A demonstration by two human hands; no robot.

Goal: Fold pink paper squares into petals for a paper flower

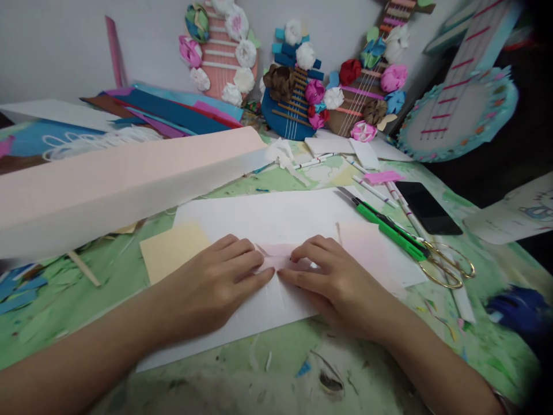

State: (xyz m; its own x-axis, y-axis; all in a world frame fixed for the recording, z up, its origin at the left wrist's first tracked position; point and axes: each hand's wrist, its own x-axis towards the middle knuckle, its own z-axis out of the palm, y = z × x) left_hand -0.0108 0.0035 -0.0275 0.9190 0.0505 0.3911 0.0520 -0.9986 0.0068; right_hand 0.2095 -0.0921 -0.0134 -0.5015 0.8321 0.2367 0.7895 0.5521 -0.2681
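So the small pale pink strip of thin paper point(280, 250) is mid-frame, pinched between both hands over a big white paper sheet point(242, 213). Left hand point(220, 282) has its fingers and thumb closed on the left end, right hand point(332, 276) on the other, thumb tips nearly meeting; can't tell how hard they're squeezing. Paper looks flimsy, so I'd guess uneven pulling could rip it or leave a crooked crease

The white sheet seems loose too, and a forearm nudge might slide it, along with the yellow paper piece point(166, 251) left of centre and the pale pink paper square point(367, 253) to the right

What bugs me more is the green plastic box cutter point(391, 230) right of centre: blade looks slid out, and it's near the right hand, lying by the gold-handled scissors point(444, 265). A careless reach that way could mean a nick
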